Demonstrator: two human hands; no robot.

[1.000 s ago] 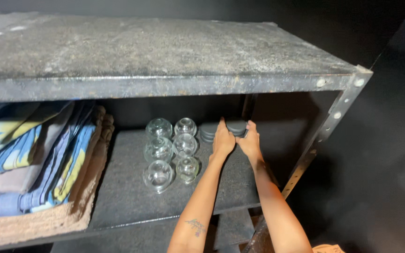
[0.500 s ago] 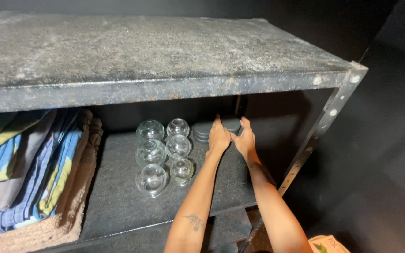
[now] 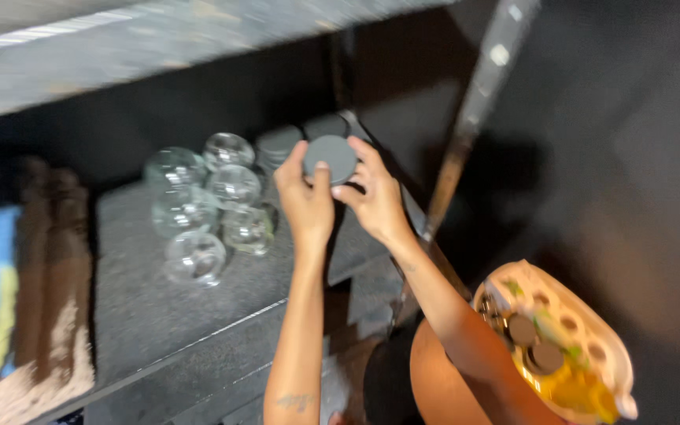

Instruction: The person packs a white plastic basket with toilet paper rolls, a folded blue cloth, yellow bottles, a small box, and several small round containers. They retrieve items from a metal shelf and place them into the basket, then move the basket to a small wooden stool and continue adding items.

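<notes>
Grey round lid [image 3: 330,157] sits mid-frame, pinched between both hands: left hand [image 3: 306,201] and right hand [image 3: 374,197] each curl fingertips around its rim. Clear jars [image 3: 206,205] cluster just left on the shelf [image 3: 143,307]. Lower right, a pale holed tray [image 3: 568,346] with yellow bits.

One head camera looks down, tilted and somewhat blurred, close onto the lower shelf [image 3: 167,315].

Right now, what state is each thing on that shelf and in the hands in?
Grey round lid: lifted, held by both hands.
Left hand: gripping the lid's left edge.
Right hand: gripping its right edge.
Glass jars: clustered on the shelf, lidless.
Lid stacks: resting behind the jars.
Folded towels: stacked at left.
</notes>
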